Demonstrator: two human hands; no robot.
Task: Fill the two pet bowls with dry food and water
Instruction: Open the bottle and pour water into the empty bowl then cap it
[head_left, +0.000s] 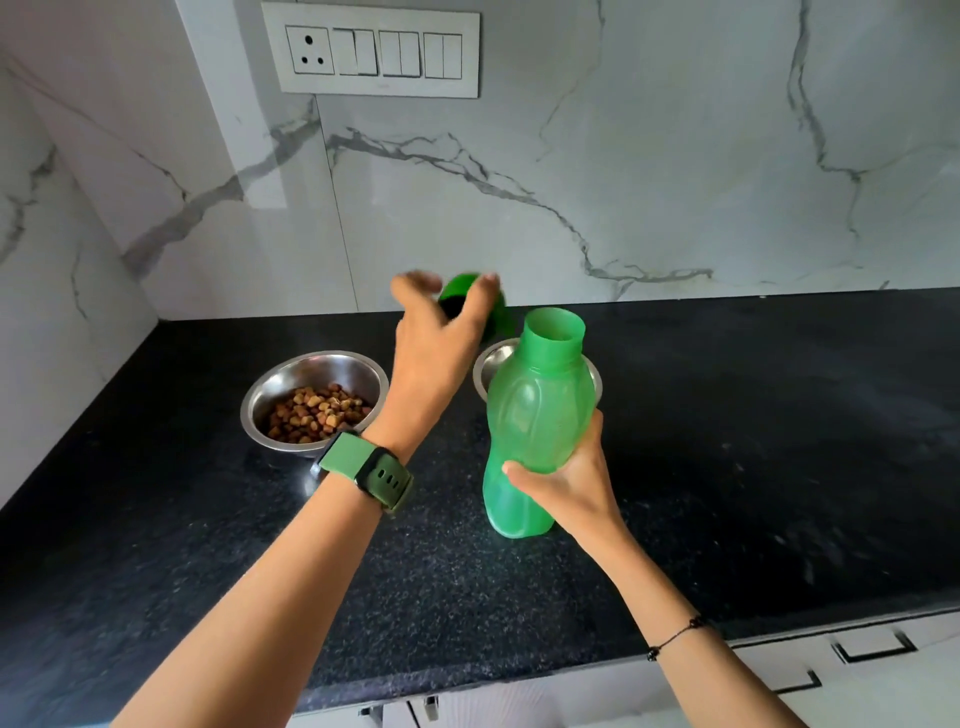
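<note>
A steel bowl (270, 395) holding brown dry food (316, 413) sits on the black counter. A second steel bowl (491, 364) stands to its right, mostly hidden behind the bottle, so its contents cannot be seen. My right hand (563, 480) grips a green plastic bottle (535, 415) around its lower middle, upright with its mouth uncapped. My left hand (434, 343), with a green watch at the wrist, is raised behind the bowls and holds the green cap (460, 293) between its fingertips.
The black speckled counter (753, 441) runs to a white marble wall at the back and left. A switch panel (371, 52) hangs on the wall. White drawer fronts with dark handles (872, 647) lie below the front edge.
</note>
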